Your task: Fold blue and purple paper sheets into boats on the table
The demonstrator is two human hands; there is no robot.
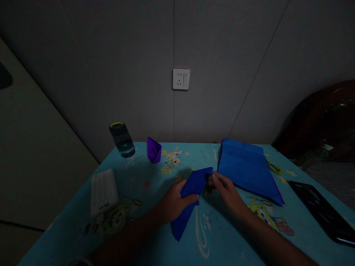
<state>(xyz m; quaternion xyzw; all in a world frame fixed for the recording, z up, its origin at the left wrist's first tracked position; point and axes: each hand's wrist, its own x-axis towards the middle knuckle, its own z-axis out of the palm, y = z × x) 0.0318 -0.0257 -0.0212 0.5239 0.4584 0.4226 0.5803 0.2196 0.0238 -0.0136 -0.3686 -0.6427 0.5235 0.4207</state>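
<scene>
Blue folded paper (pixel 197 183) is held over the table (pixel 233 240), roughly midway between its left and right edges, short of the far one. I have it gripped in my left hand (pixel 176 203), thumb across the front; my right hand (pixel 226 192) is at the paper's upper right corner, pinching or merely touching, I can't tell from here. I judge a fold is being shaped; next calls for steady left, right aligning that corner.
</scene>
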